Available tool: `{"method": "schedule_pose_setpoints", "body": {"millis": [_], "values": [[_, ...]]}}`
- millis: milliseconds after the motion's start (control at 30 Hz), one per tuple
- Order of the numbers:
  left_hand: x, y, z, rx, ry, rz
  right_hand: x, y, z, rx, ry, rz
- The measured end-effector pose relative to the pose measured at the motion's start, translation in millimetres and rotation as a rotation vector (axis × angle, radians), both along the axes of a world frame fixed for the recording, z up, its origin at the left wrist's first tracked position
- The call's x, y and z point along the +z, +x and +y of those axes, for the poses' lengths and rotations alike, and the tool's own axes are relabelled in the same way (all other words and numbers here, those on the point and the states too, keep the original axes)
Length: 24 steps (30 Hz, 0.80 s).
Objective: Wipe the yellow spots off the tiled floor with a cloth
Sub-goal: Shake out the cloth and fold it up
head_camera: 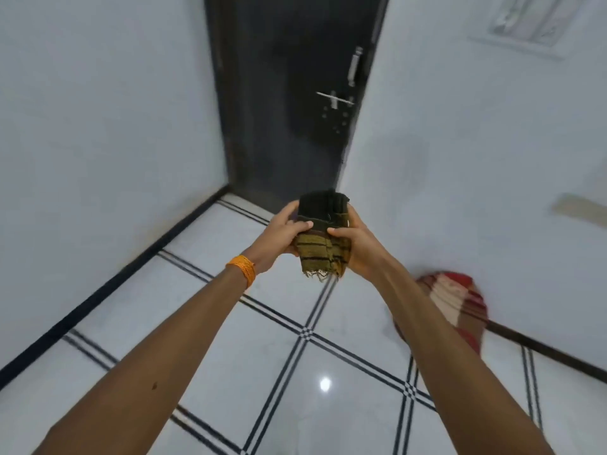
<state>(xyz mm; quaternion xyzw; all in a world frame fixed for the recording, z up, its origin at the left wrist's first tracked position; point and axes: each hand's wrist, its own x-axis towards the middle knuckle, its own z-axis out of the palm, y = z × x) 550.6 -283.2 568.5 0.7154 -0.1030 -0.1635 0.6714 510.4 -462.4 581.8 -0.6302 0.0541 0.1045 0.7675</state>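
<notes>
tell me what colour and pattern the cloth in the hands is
The cloth is olive-yellow with dark stripes, darker green at its top; head view.

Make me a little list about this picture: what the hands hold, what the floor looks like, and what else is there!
cloth: folded striped cloth, dark green and yellow, frayed bottom edge, held up above the floor
left hand: left hand grips the cloth's left side; orange wristband on that wrist
right hand: right hand grips its right side
floor: white tiled floor with black double lines
yellow spots: none show in this view
door: dark door with metal latch
by right wall: red and cream striped object, blurred
</notes>
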Motion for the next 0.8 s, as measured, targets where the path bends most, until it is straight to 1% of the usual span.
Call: {"method": "schedule_pose_setpoints", "body": {"millis": [167,333,400,467,633,733,800], "values": [[-10.8,31.2,-135.0,-0.294,0.022,0.049,-16.7,-16.8,-117.7,-0.338,0.062,0.047],[-33.4,44.8,-257.3,-0.514,0.077,0.078,-43.1,-38.0,-217.6,-0.546,0.103,0.123],[-41.6,50.3,-304.0,-0.586,0.103,0.078,-54.0,-42.2,-256.6,-0.589,0.125,0.149],[-53.0,55.8,-359.6,-0.64,0.124,0.095,-65.4,-44.7,-302.4,-0.633,0.117,0.152],[-79.7,68.6,-463.3,-0.724,0.151,0.111,-96.7,-37.6,-400.5,-0.73,0.146,0.186],[-104.6,82.6,-514.7,-0.736,0.197,0.075,-118.4,-29.5,-451.8,-0.779,0.171,0.226],[-128.4,94.7,-546.9,-0.737,0.239,0.085,-135.8,-21.7,-482.4,-0.799,0.185,0.276]]}}
